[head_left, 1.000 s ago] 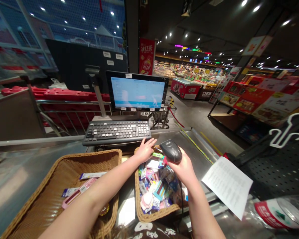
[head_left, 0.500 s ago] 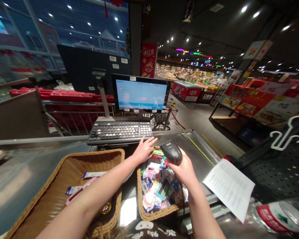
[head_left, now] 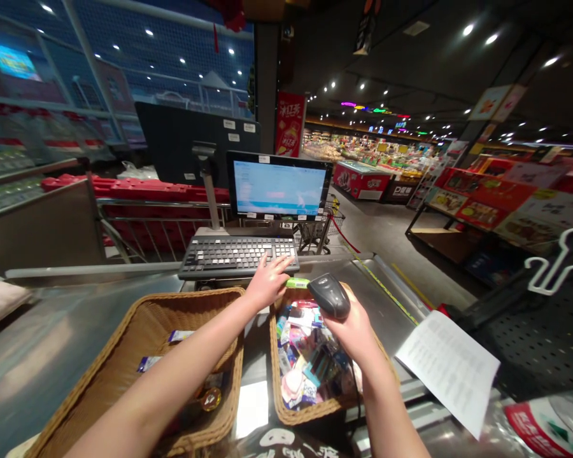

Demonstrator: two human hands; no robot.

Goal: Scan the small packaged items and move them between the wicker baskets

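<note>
Green packet (head_left: 298, 283) shifted, scanner (head_left: 331, 296) alongside, keyboard (head_left: 229, 254) beyond

Packets (head_left: 309, 391) are lying in left basket (head_left: 146, 318) and, just beside it, right basket (head_left: 310, 413). Both are standing on counter (head_left: 28, 356). Keyboard (head_left: 224, 256) is lying behind baskets, monitor (head_left: 279, 184) standing behind keyboard. Right hand (head_left: 356, 326) is holding scanner (head_left: 330, 296) over right basket. Sheet (head_left: 449, 369) is lying to its right, bottle (head_left: 544, 423) lying farther right, hanger (head_left: 551, 270) hanging behind bottle.
</note>
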